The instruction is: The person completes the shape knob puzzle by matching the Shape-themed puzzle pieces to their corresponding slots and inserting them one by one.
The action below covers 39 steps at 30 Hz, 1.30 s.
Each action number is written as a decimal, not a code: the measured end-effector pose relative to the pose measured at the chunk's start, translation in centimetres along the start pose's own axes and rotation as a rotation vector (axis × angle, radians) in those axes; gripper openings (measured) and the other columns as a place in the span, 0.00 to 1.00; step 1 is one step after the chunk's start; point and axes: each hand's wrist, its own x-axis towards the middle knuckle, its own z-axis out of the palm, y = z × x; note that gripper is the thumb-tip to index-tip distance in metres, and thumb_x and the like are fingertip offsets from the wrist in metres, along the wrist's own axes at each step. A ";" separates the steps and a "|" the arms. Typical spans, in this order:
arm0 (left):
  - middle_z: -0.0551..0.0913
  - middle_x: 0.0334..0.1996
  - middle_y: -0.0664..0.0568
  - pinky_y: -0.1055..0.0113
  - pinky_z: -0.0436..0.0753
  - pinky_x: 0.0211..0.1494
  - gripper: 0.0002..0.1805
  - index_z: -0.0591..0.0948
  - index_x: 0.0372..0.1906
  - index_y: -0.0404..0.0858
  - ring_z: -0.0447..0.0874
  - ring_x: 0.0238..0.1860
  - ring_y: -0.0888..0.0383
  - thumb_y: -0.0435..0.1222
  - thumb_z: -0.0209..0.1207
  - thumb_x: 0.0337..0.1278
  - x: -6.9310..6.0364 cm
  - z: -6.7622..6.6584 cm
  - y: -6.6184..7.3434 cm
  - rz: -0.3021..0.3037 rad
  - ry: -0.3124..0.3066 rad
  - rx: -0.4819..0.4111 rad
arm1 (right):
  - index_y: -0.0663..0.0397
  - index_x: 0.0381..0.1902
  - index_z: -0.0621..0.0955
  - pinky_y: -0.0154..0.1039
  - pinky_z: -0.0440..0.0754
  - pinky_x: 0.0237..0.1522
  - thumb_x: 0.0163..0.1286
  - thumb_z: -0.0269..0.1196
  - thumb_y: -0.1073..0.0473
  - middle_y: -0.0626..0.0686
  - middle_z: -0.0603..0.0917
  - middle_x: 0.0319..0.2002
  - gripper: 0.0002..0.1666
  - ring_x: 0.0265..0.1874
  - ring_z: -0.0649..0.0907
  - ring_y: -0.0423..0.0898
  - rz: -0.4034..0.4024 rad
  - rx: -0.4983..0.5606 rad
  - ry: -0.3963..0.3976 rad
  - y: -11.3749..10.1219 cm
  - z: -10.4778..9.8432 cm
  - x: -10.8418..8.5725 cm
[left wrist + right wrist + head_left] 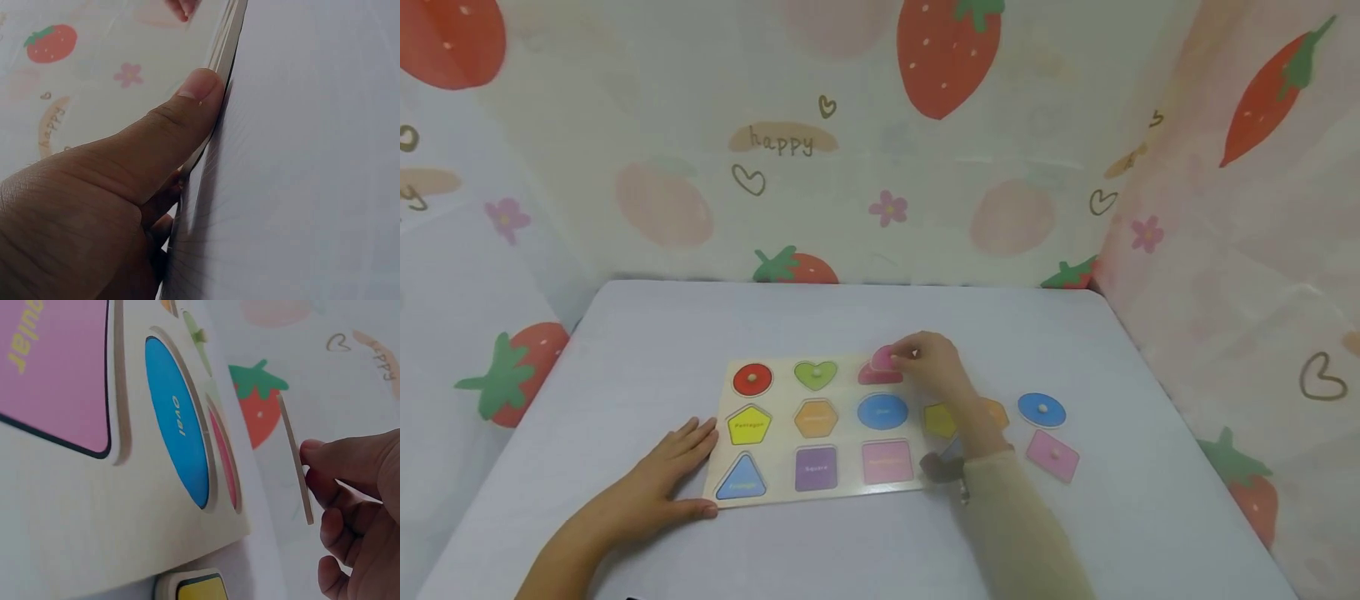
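A pale strawberry-print backdrop (865, 242) stands behind the board, and a white table (865, 550) lies under it; the pale puzzle board (781, 437) itself lies flat. At the board's left edge rests the left hand (670, 467), its fingers fairly straight, the thumb apart from them and touching the near-left corner. Over the board's far-right corner is the right hand (932, 362), thumb and forefinger clamped on a pink piece (882, 358), which the right wrist view shows edge-on and apart from the board, so it is not yet seated. To the right of the board lie a pink rectangle (1052, 456), a blue oval (1041, 409), an orange hexagon (996, 412) and, near its edge, a yellow piece (938, 420), these last two partly hidden by the right arm, along with a sliver of blue (952, 450) whose shape I can't make out. As I judge it, the work is in its early part: on the board's far row only the red circle (752, 380) and green heart (815, 376) sit in place, small knobs showing, while the pink recess (880, 377) beside them waits, and the six in the middle and near rows are unfilled; I can't see a loose purple square
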 end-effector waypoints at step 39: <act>0.55 0.82 0.53 0.83 0.27 0.75 0.60 0.61 0.81 0.44 0.41 0.83 0.42 0.68 0.68 0.46 -0.1 -0.1 0.1 0.001 0.001 -0.004 | 0.45 0.49 0.89 0.52 0.78 0.67 0.66 0.73 0.52 0.50 0.88 0.52 0.14 0.60 0.82 0.53 0.131 0.055 -0.058 1.5 4.3 1.3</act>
